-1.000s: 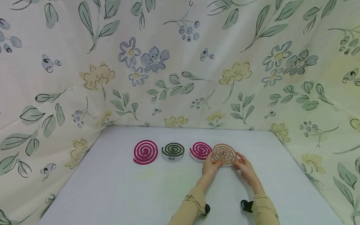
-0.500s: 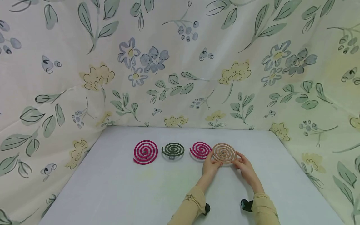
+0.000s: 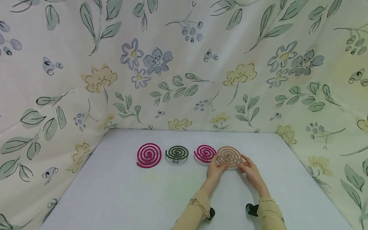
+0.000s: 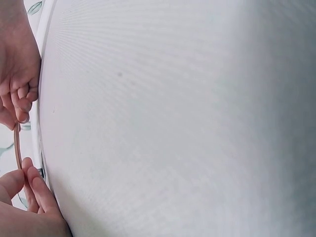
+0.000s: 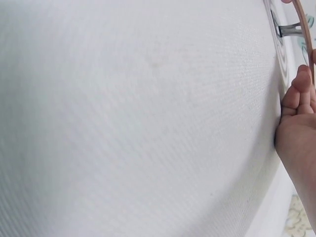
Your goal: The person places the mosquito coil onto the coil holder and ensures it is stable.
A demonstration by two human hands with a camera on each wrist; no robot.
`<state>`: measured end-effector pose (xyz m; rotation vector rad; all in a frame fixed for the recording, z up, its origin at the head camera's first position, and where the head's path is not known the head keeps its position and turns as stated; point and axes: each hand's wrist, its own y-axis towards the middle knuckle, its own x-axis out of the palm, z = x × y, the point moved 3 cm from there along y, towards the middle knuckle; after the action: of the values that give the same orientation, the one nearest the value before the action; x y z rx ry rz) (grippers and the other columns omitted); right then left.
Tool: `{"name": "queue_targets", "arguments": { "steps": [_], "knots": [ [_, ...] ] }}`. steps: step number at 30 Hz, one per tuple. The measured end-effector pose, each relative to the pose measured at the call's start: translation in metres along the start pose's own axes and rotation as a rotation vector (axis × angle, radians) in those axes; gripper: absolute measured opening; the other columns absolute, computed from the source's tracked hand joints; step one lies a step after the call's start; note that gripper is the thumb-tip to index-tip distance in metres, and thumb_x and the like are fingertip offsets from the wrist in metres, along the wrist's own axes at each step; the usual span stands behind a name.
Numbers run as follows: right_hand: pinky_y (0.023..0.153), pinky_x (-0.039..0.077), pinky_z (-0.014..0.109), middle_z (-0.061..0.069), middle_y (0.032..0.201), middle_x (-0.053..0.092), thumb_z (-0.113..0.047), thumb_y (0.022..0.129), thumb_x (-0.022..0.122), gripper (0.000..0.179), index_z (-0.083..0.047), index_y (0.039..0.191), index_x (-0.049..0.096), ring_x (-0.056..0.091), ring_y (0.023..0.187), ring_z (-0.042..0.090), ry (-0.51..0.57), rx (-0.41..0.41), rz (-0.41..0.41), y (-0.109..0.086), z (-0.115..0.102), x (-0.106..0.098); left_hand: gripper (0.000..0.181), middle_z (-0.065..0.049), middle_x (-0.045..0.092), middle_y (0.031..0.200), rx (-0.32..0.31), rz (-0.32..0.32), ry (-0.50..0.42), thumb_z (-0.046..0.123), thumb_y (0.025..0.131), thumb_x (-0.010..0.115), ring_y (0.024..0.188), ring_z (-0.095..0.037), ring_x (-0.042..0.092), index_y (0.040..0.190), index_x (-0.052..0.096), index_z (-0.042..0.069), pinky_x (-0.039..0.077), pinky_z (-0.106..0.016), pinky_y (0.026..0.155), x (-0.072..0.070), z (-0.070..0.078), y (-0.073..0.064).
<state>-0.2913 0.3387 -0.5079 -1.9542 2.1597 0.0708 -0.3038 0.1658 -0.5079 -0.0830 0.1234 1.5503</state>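
Observation:
A tan mosquito coil (image 3: 229, 156) is held at its near edge between both hands in the head view. My left hand (image 3: 215, 170) pinches its left side between thumb and fingers. On the opposite side, my right hand (image 3: 252, 175) pinches the rim in the same way. From the left wrist, the tan coil (image 4: 18, 145) appears edge-on as a thin strip between the hands. A small metal stand (image 5: 290, 30) shows beside the coil in the right wrist view. Just left of the left hand is a magenta mosquito coil (image 3: 204, 153), its right edge partly hidden by the fingers.
Further left in the row are a dark green mosquito coil (image 3: 177, 152), raised on a small stand (image 3: 175, 161), and another magenta coil (image 3: 149, 155). All are on a white table (image 3: 138, 198). Floral cloth (image 3: 184, 64) hangs behind and at both sides.

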Motion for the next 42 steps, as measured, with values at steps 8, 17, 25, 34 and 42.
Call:
{"name": "queue_targets", "arguments": {
  "steps": [8,17,25,34,42],
  "knots": [
    [0.067,0.039,0.017,-0.015,0.075,0.047,-0.007,0.092,0.054,0.064,0.001,0.148,0.022,0.045,0.069,0.0,0.006,-0.004,0.022,0.0003,0.0008,-0.0016,0.06,-0.012,0.071,0.072,0.015,0.002,0.005,0.001,0.079,0.069,0.067,-0.015,0.068,0.134,0.049,0.001,0.042,-0.017,0.063,0.0008,-0.0003,0.0013],
    [0.067,0.039,0.017,-0.017,0.073,0.048,-0.007,0.092,0.054,0.063,0.002,0.147,0.023,0.044,0.068,0.0,0.003,-0.004,0.034,0.0003,0.0012,-0.0012,0.059,-0.014,0.07,0.072,0.016,0.011,-0.011,0.0,0.078,0.07,0.066,-0.017,0.068,0.133,0.049,0.0,0.042,-0.016,0.06,0.0013,-0.0015,0.0011],
    [0.066,0.038,0.017,-0.018,0.069,0.049,-0.006,0.092,0.054,0.06,0.003,0.145,0.026,0.045,0.067,0.0,0.004,-0.026,0.064,0.0002,0.0027,-0.0011,0.058,-0.014,0.07,0.072,0.021,0.017,0.007,0.0,0.077,0.071,0.066,-0.016,0.067,0.132,0.05,0.0,0.043,-0.017,0.062,0.0007,-0.0012,0.0002],
    [0.066,0.039,0.017,-0.015,0.066,0.046,-0.006,0.092,0.055,0.057,0.002,0.143,0.032,0.045,0.066,0.001,0.005,-0.031,0.106,-0.0003,0.0028,-0.0009,0.059,-0.016,0.07,0.072,0.024,0.017,-0.009,-0.001,0.077,0.07,0.066,-0.018,0.068,0.132,0.05,-0.001,0.042,-0.016,0.06,0.0004,-0.0014,0.0],
    [0.062,0.036,0.018,-0.016,0.064,0.047,-0.009,0.092,0.054,0.052,0.001,0.14,0.038,0.044,0.063,0.001,-0.036,-0.021,0.157,-0.0016,0.0038,-0.0014,0.06,-0.012,0.07,0.071,0.011,0.022,0.001,0.001,0.076,0.071,0.065,-0.013,0.066,0.133,0.051,0.002,0.042,-0.017,0.061,0.0013,-0.0039,0.0015]
  ]
}}
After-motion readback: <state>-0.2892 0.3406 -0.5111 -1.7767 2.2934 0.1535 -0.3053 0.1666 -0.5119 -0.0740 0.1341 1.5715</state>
